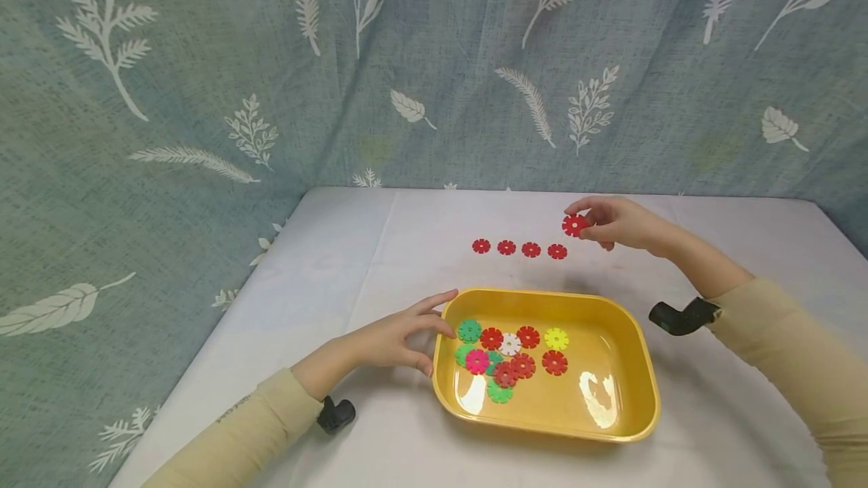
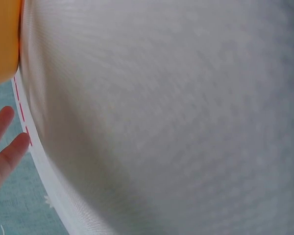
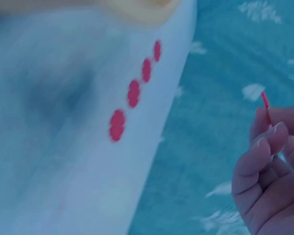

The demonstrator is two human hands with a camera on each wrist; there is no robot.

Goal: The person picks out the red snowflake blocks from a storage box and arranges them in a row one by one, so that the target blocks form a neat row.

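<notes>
Red disc point(image 1: 569, 226) — thin, notched, centre-holed — sits pinched in the right hand point(image 1: 615, 223).

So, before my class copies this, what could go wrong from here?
The red disc pinched in the right hand might slip and knock the row of four red discs. The left hand, at the left rim of the yellow tray, could nudge it. Some overlapping discs inside might come up together.
</notes>
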